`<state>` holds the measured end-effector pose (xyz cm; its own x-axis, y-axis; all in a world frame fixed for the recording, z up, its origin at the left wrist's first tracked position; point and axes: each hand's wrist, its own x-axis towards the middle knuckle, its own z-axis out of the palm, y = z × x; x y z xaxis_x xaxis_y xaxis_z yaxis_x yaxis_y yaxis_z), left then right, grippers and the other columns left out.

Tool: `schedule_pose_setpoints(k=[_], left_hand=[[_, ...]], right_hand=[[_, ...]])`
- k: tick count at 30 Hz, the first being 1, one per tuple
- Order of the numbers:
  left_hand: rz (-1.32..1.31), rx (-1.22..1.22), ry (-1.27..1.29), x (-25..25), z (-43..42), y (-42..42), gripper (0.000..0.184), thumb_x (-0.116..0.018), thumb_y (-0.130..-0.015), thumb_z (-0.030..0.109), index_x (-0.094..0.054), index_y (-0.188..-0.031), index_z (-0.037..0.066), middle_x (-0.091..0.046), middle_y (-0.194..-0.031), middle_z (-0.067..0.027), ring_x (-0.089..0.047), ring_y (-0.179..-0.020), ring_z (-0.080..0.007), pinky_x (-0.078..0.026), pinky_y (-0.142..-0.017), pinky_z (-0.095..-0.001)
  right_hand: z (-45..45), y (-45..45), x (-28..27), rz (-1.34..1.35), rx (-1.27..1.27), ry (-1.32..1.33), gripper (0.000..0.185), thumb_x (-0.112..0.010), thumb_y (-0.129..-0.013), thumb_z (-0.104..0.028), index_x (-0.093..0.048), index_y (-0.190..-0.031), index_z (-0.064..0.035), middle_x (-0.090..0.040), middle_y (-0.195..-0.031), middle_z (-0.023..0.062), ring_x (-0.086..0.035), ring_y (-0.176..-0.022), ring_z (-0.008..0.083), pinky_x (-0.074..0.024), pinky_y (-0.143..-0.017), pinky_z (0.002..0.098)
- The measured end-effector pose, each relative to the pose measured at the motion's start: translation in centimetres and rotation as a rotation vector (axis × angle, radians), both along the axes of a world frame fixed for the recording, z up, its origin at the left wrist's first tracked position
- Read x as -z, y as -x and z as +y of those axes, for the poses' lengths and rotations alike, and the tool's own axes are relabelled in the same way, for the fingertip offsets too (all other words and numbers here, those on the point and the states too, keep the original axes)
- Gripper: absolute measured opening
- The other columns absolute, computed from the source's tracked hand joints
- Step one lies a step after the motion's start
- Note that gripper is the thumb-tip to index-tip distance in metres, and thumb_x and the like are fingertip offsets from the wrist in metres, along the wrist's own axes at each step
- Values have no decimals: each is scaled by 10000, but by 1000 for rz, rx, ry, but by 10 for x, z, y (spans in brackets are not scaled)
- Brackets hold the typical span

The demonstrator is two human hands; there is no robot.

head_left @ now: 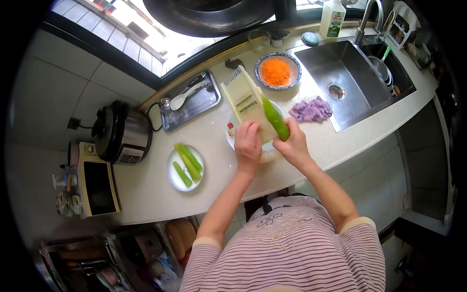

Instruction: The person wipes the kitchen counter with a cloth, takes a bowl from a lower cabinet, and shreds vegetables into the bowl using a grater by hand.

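My left hand (248, 146) is closed on the near end of a pale grater (244, 100), which slants over a white bowl (230, 130) with a red flower pattern. In my right hand (293, 144) is a green pepper-like vegetable (274, 118), gripped at its near end, its tip pointing away beside the grater's right edge. To the left, several green vegetable pieces (188, 160) lie on a white plate (171, 182). Behind the grater, shredded carrot (276, 72) fills a blue-rimmed bowl (298, 68).
A purple cloth (311, 110) lies by the steel sink (350, 78). A metal tray (190, 104) with spoons is at the back left, near a pressure cooker (124, 131) and a toaster oven (99, 187). A bottle (332, 19) stands behind the sink.
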<state>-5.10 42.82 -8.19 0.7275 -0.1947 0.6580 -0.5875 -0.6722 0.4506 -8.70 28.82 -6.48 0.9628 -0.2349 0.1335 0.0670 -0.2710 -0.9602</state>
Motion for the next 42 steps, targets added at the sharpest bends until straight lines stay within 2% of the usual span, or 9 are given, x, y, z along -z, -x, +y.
schedule_pose_setpoints(k=[6,12,15,18,22,30,33,39,42], left_hand=[[67,-115,28,23,10,-9,150,-556,-730,-50,-598,-865,-2,-592,-929,-151,-550,-867,-321,-443,-804,-393],[194,-277,2,21,11,-4,168,-577,-742,4,-614,-905,7,-594,-999,-150,-545,-944,-326,-425,-857,-415],[-8,-56,91,-10,-11,-2,218,-580,-729,-24,-592,-945,6,-591,-972,-152,-547,-922,-328,-445,-836,-410],[-84,84,157,7,-21,-11,235,-583,-732,-30,-589,-963,14,-585,-963,-145,-550,-919,-327,-450,-818,-405],[32,-22,10,28,4,-9,215,-578,-743,-34,-587,-953,10,-575,-902,-156,-546,-858,-332,-445,-784,-412],[325,-144,220,-7,-8,-31,420,-498,-784,-2,-489,-1203,11,-561,-974,-161,-546,-835,-294,-408,-825,-391],[307,-116,226,7,-5,-33,422,-483,-787,-4,-472,-1209,10,-540,-1037,-162,-552,-816,-276,-431,-781,-362],[398,-38,301,36,-9,-7,341,-520,-776,0,-503,-1117,-4,-542,-999,-157,-563,-804,-240,-461,-684,-317],[369,-84,219,40,-5,-5,312,-559,-763,15,-523,-1072,-12,-546,-980,-156,-563,-811,-268,-462,-702,-355]], right_hand=[[-5,-19,-4,-202,89,138,274,-608,-689,-37,-483,-932,-32,-563,-799,156,-574,-737,342,-454,-641,403],[-9,-25,-9,-123,72,101,266,-609,-691,-37,-486,-927,-27,-551,-814,155,-565,-751,331,-448,-655,391],[-4,-25,-3,-133,61,103,268,-613,-692,-41,-490,-929,-28,-552,-833,155,-563,-772,328,-448,-672,386],[0,-26,-8,-159,45,78,280,-618,-691,-44,-489,-939,-28,-550,-845,156,-561,-788,328,-448,-685,387],[-7,-29,-16,-203,70,132,291,-618,-691,-44,-484,-949,-26,-546,-837,154,-559,-778,326,-448,-677,388],[-4,-23,-5,-274,5,164,294,-622,-668,-15,-479,-924,-25,-535,-811,143,-552,-747,315,-440,-653,392],[-2,-24,-5,-329,14,171,296,-627,-657,0,-483,-914,-23,-533,-806,140,-552,-737,308,-441,-647,380],[0,-31,3,-341,47,105,304,-635,-657,0,-491,-924,-21,-536,-801,144,-556,-719,307,-446,-636,370],[3,-35,5,-333,20,104,308,-635,-663,-5,-494,-936,-19,-542,-808,145,-562,-719,301,-450,-638,367]])
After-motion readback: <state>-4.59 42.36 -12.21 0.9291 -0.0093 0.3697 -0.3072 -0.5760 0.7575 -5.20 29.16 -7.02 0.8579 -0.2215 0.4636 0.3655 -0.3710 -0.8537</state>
